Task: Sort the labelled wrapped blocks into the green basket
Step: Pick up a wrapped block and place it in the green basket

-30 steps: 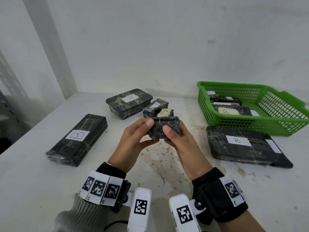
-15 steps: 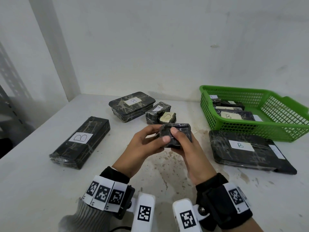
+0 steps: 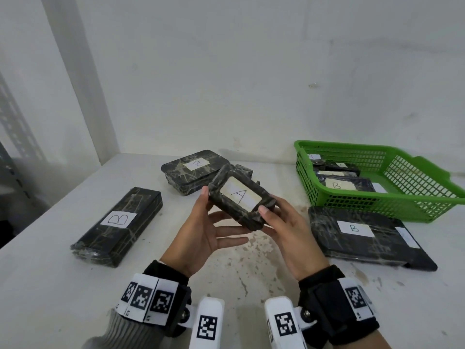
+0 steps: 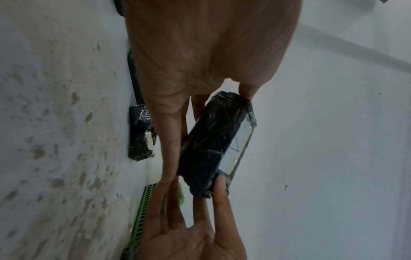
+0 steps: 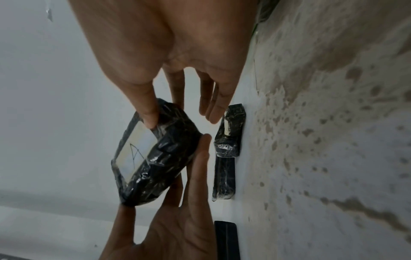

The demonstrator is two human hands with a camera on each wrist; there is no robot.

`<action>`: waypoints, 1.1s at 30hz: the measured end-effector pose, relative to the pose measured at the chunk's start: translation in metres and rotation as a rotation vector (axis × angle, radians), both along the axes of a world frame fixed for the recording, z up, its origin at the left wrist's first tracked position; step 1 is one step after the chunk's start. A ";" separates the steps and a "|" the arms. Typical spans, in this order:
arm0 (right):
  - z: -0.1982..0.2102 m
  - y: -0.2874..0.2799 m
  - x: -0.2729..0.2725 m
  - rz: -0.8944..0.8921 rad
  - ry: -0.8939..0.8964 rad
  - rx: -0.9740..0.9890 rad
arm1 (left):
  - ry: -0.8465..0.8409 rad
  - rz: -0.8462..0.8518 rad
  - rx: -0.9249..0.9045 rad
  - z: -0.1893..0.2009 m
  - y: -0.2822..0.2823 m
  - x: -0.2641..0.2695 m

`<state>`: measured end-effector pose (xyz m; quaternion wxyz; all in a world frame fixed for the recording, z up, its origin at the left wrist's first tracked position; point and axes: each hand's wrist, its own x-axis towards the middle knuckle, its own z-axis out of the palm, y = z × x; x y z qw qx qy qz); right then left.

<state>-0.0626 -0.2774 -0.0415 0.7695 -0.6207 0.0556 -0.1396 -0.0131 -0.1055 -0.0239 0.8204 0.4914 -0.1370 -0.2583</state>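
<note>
Mid-frame above the tabletop (image 3: 63, 285), both hands pinch the "A" block (image 3: 237, 200): left hand (image 3: 203, 238) and right hand (image 3: 289, 235) at opposite corners. Such light corner holds could slip on the glossy wrap before the green basket (image 3: 427, 197), upper right.

Black wrapped block A (image 3: 237, 197) tilts label-up above the desk (image 3: 50, 285). B blocks (image 3: 118, 222) lie flat there; others sit in the green basket (image 3: 407, 197).

Soft, even, dim-white light; wide-angle bending at edges; wrist views blurred, murky.
</note>
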 end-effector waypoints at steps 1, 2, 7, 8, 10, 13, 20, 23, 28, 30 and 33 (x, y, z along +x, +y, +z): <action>0.001 0.000 -0.001 -0.004 -0.009 0.023 | 0.001 -0.014 0.001 -0.001 -0.001 0.000; 0.003 -0.001 -0.002 -0.006 -0.020 0.045 | -0.002 -0.027 0.004 -0.001 -0.001 -0.001; 0.021 -0.016 -0.008 -0.089 -0.042 0.039 | -0.029 -0.059 0.016 0.004 -0.010 -0.007; 0.024 -0.019 -0.010 -0.106 -0.038 0.029 | -0.024 -0.049 0.010 0.004 -0.014 -0.008; 0.033 -0.027 -0.013 -0.140 -0.034 0.017 | 0.002 -0.012 -0.022 0.007 -0.028 -0.011; 0.050 -0.044 -0.016 -0.184 -0.035 -0.041 | 0.061 0.021 -0.085 0.011 -0.057 -0.014; 0.091 -0.117 -0.026 -0.259 0.031 -0.148 | 0.106 -0.021 -0.130 0.026 -0.142 -0.013; 0.099 -0.149 -0.027 -0.314 0.089 -0.158 | 0.066 -0.017 -0.095 0.028 -0.167 -0.004; 0.125 -0.213 -0.010 -0.433 0.116 -0.126 | -0.142 0.268 0.180 0.023 -0.200 0.022; 0.139 -0.245 0.005 -0.519 0.136 -0.123 | -0.174 0.265 0.283 0.021 -0.211 0.031; 0.150 -0.289 0.029 -0.580 0.254 -0.178 | -0.135 0.208 0.344 0.018 -0.223 0.043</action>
